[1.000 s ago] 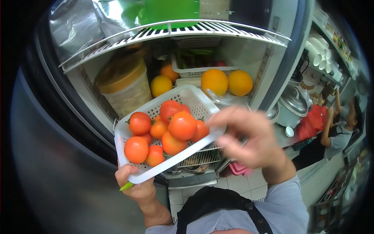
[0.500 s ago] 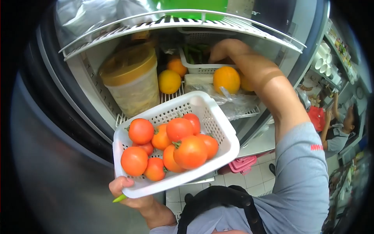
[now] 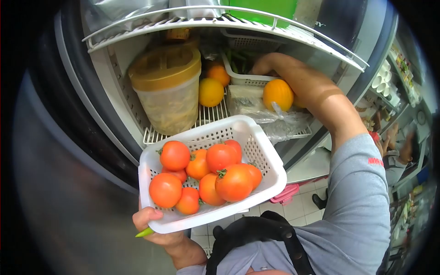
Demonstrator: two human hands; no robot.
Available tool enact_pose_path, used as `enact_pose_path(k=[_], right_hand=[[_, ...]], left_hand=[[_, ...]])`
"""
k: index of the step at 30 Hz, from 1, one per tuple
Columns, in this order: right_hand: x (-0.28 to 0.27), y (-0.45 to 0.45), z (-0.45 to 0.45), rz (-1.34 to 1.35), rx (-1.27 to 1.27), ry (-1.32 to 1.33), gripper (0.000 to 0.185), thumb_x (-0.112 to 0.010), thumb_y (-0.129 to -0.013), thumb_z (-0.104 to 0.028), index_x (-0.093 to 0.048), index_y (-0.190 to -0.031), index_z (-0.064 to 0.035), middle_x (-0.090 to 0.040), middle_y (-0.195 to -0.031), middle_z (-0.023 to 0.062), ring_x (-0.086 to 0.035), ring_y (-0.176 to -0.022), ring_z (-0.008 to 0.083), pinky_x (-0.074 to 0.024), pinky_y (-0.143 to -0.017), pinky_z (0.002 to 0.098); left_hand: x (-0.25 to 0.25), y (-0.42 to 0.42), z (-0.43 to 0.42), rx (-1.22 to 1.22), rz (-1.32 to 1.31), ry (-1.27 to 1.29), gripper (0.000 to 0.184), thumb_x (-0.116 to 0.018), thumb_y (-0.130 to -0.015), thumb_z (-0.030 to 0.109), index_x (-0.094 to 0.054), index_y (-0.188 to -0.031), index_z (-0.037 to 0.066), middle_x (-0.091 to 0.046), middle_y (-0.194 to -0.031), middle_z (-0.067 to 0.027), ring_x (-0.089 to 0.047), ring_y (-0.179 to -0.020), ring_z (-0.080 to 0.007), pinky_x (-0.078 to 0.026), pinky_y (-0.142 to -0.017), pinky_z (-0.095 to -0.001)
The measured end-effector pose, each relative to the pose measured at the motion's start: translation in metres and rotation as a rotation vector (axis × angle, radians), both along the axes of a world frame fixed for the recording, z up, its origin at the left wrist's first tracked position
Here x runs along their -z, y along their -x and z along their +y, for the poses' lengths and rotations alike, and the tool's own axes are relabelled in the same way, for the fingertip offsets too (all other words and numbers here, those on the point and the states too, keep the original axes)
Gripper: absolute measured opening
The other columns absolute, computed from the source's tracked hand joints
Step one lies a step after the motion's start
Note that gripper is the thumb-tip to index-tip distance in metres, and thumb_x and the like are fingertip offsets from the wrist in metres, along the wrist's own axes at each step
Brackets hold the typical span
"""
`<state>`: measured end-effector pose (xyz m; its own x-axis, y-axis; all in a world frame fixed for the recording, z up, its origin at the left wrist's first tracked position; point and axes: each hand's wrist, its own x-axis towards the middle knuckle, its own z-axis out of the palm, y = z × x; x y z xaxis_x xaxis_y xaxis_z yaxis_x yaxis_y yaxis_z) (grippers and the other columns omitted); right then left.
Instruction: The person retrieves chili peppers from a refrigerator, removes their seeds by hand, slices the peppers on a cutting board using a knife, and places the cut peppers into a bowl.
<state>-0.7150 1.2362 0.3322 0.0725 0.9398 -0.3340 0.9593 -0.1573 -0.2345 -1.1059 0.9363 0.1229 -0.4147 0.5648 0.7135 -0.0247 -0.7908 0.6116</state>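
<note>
My left hand grips the lower left corner of a white plastic basket, thumb over the rim. Several red-orange tomatoes lie in it, some with green stems. A slim green pod, perhaps a chili, sticks out from under my left thumb. My right arm reaches into the open fridge. There my right hand is inside a second white basket, at some long green vegetables; its fingers are hidden.
A gold-lidded tub, a yellow-orange fruit, another orange fruit and a plastic-wrapped package share the shelf. Above runs a wire shelf holding a green container. At right stands another person; a pink container is below.
My view has shifted slightly, so the fridge contents and tomato basket appear farther right. My right hand stays in the second basket. The other person's arms have moved.
</note>
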Motion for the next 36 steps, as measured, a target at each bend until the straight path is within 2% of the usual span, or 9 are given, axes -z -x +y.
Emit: enact_pose_path(k=[4,13,15,17,21,25,28,34,36], right_hand=[[0.009,-0.023,0.025,0.175,0.137,0.189,0.079,-0.086,-0.088,-0.041,-0.057,-0.154,-0.0083,-0.066,-0.146,0.0158,-0.068,-0.125,0.0277,-0.0587,-0.1,0.0493],[-0.009,-0.003,0.016,0.017,0.028,0.184,0.091,-0.085,-0.085,-0.048,-0.05,-0.16,-0.0102,-0.062,-0.152,0.0164,-0.06,-0.136,0.0315,-0.0548,-0.105,0.0526],[-0.008,0.0,0.006,-0.092,-0.027,0.039,0.077,-0.086,-0.084,-0.051,-0.063,-0.144,-0.0094,-0.072,-0.133,0.011,-0.068,-0.115,0.0262,-0.0574,-0.092,0.0453],[0.001,-0.019,0.022,-0.052,-0.121,-0.042,0.07,-0.087,-0.083,-0.051,-0.07,-0.136,-0.0086,-0.078,-0.124,0.0088,-0.073,-0.104,0.0239,-0.0589,-0.087,0.0422],[0.027,-0.056,0.065,0.203,-0.168,-0.001,0.068,-0.09,-0.082,-0.045,-0.07,-0.136,-0.008,-0.078,-0.123,0.0109,-0.073,-0.103,0.0247,-0.0592,-0.091,0.0432],[0.011,-0.028,0.037,0.118,-0.161,-0.039,0.068,-0.091,-0.082,-0.043,-0.071,-0.136,-0.0082,-0.077,-0.125,0.0122,-0.073,-0.101,0.0251,-0.0594,-0.092,0.0426],[-0.015,-0.006,0.001,0.062,-0.051,-0.072,0.07,-0.091,-0.081,-0.044,-0.071,-0.139,-0.0098,-0.076,-0.128,0.0124,-0.072,-0.107,0.0249,-0.0575,-0.097,0.0417],[-0.006,-0.036,0.047,-0.031,-0.317,-0.155,0.078,-0.091,-0.08,-0.042,-0.065,-0.146,-0.0124,-0.073,-0.133,0.0151,-0.066,-0.119,0.0278,-0.0552,-0.101,0.0403],[-0.003,-0.03,0.033,0.171,-0.373,-0.18,0.065,-0.087,-0.085,-0.033,-0.067,-0.143,-0.0101,-0.073,-0.132,0.0163,-0.066,-0.122,0.0274,-0.0549,-0.102,0.0422]], left_hand=[[-0.003,-0.002,-0.003,0.067,-0.038,-0.006,0.052,-0.088,-0.093,0.041,-0.049,-0.111,0.013,-0.062,-0.11,-0.0117,-0.066,-0.104,-0.023,-0.056,-0.093,-0.0384],[0.003,0.004,-0.007,0.076,-0.064,0.011,0.057,-0.089,-0.091,0.047,-0.048,-0.113,0.014,-0.063,-0.112,-0.0124,-0.067,-0.106,-0.0249,-0.055,-0.095,-0.041],[0.001,0.005,-0.007,0.087,-0.061,-0.009,0.058,-0.089,-0.091,0.049,-0.048,-0.113,0.014,-0.063,-0.113,-0.0128,-0.066,-0.107,-0.0252,-0.055,-0.096,-0.0412],[0.002,0.007,-0.008,0.09,-0.059,-0.025,0.059,-0.088,-0.09,0.05,-0.048,-0.113,0.014,-0.063,-0.115,-0.0135,-0.066,-0.108,-0.0254,-0.055,-0.097,-0.0416],[0.002,0.005,-0.011,0.107,-0.087,-0.021,0.06,-0.088,-0.09,0.051,-0.048,-0.113,0.014,-0.063,-0.118,-0.0148,-0.066,-0.109,-0.0254,-0.054,-0.098,-0.0419],[0.001,0.002,-0.01,0.094,-0.093,-0.004,0.06,-0.089,-0.089,0.052,-0.048,-0.113,0.014,-0.063,-0.119,-0.0145,-0.065,-0.111,-0.0251,-0.054,-0.099,-0.0417],[0.002,0.002,-0.01,0.119,-0.1,-0.029,0.06,-0.089,-0.089,0.05,-0.049,-0.114,0.014,-0.063,-0.12,-0.0139,-0.065,-0.113,-0.0257,-0.054,-0.101,-0.0427],[-0.001,-0.002,-0.009,0.182,-0.122,-0.055,0.057,-0.091,-0.089,0.042,-0.05,-0.116,0.013,-0.063,-0.121,-0.013,-0.067,-0.115,-0.0265,-0.055,-0.103,-0.0427],[-0.006,-0.004,-0.007,0.168,-0.08,-0.083,0.056,-0.092,-0.089,0.039,-0.051,-0.116,0.013,-0.064,-0.121,-0.013,-0.067,-0.114,-0.0263,-0.056,-0.102,-0.0422]])
